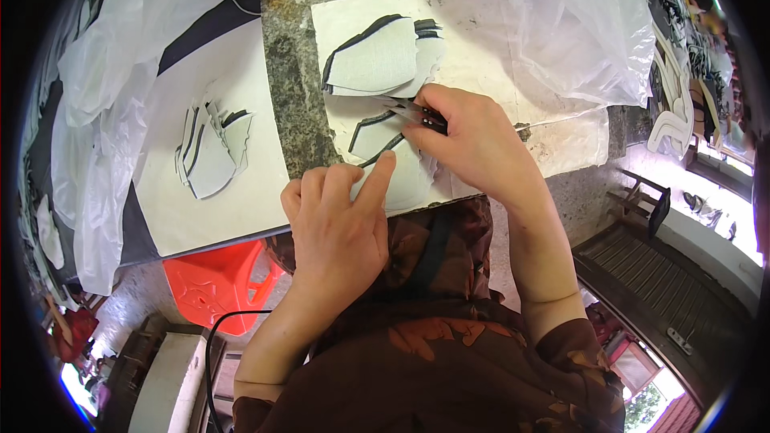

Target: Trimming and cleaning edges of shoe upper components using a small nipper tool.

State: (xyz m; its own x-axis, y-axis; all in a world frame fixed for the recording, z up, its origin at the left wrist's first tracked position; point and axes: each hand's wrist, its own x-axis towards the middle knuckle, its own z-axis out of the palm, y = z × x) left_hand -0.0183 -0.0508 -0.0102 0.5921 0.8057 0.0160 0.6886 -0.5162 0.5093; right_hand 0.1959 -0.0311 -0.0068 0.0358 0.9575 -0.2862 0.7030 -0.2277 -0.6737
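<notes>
White, dark-edged cut pieces [409, 182] lie beneath the unclenched left hand [337, 223] — seemingly pinned for steadiness — while the right hand [479, 138] has its grip wrapped around black-handled scissors [434, 119].

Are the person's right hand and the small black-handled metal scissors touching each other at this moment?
Touching. The head view shows the right hand gripping the small black-handled metal scissors by the handle, between thumb and fingers.
</notes>
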